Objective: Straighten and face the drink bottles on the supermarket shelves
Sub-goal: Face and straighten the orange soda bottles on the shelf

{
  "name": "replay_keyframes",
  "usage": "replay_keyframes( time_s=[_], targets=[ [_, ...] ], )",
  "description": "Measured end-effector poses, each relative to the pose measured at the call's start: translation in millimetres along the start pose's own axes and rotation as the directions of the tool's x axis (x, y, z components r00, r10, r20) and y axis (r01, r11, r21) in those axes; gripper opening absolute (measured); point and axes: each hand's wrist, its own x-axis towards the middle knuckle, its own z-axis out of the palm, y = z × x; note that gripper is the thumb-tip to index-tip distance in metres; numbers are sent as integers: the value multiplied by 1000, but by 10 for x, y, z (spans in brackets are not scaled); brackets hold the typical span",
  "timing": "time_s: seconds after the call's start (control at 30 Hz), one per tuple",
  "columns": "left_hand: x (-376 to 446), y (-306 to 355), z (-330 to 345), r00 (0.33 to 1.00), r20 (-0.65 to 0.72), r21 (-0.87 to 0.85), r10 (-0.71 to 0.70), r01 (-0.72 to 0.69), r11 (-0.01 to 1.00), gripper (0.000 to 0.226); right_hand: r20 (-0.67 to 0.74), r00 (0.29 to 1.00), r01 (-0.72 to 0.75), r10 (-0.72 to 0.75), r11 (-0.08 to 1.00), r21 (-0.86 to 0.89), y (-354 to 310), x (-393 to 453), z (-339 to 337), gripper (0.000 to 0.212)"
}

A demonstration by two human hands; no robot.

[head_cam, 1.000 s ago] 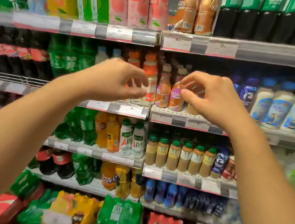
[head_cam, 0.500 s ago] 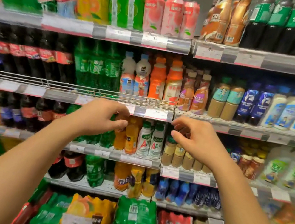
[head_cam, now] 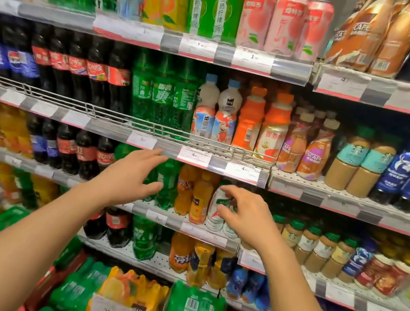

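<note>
**Hands reach for bottles on the third shelf**

A white bottle with a green cap (head_cam: 217, 207) stands upright, its long axis vertical, on the third shelf (head_cam: 186, 224), just behind the right hand (head_cam: 245, 214). That hand's fingers are loosely curved and spread in front of it; whether they touch it cannot be told. To its left stand two orange drink bottles (head_cam: 193, 194), upright, then a green soda bottle (head_cam: 167, 184), partly behind the left hand (head_cam: 130, 176), which is relaxed, fingers extended, grasping nothing. Price tags (head_cam: 194, 155) line the shelf edges of the supermarket aisle.
</note>
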Motion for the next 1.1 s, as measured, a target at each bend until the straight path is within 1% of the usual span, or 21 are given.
replay_keyframes(
  time_s=[0.13, 0.2, 0.4, 0.5, 0.63, 0.7, 0.83, 0.9, 1.0, 1.03, 1.1],
  targets=[
    [151, -227, 158, 999, 36, 44, -8, 6, 999, 79, 90, 996, -23, 25, 1000, -15, 6, 185, 303, 62],
    [260, -331, 211, 1000, 27, 79, 3, -5, 997, 79, 129, 990, -46, 52, 998, -42, 22, 294, 442, 64],
    [589, -554, 360, 994, -33, 146, 109, -103, 984, 77, 181, 964, -183, 192, 981, -65, -6, 538, 796, 76],
    [730, -670, 459, 988, -38, 172, 150, -141, 975, 77, 174, 956, -220, 237, 969, -111, -39, 706, 932, 85],
    [827, -846, 608, 985, -36, 183, 167, -158, 970, 80, 109, 951, -274, 288, 953, -126, -100, 983, 1021, 93],
    [836, -911, 652, 980, -62, 188, 190, -176, 966, 79, 90, 948, -291, 305, 946, -141, -144, 1111, 1038, 88],
    [841, -934, 709, 976, -82, 195, 204, -185, 963, 81, 107, 925, -338, 366, 917, -213, -241, 1339, 1043, 46],
    [833, -918, 736, 977, -89, 189, 194, -175, 966, 82, 134, 915, -343, 381, 909, -237, -275, 1425, 1046, 29],
    [820, -881, 780, 979, -103, 176, 175, -156, 972, 85, 152, 907, -349, 394, 902, -255, -296, 1471, 1072, 22],
    [814, -866, 797, 980, -101, 171, 170, -151, 974, 86, 139, 906, -354, 399, 897, -264, -287, 1472, 1096, 22],
    [798, -845, 843, 981, -105, 159, 161, -144, 977, 88, 70, 915, -365, 398, 888, -280, -268, 1448, 1151, 21]
  ],
)
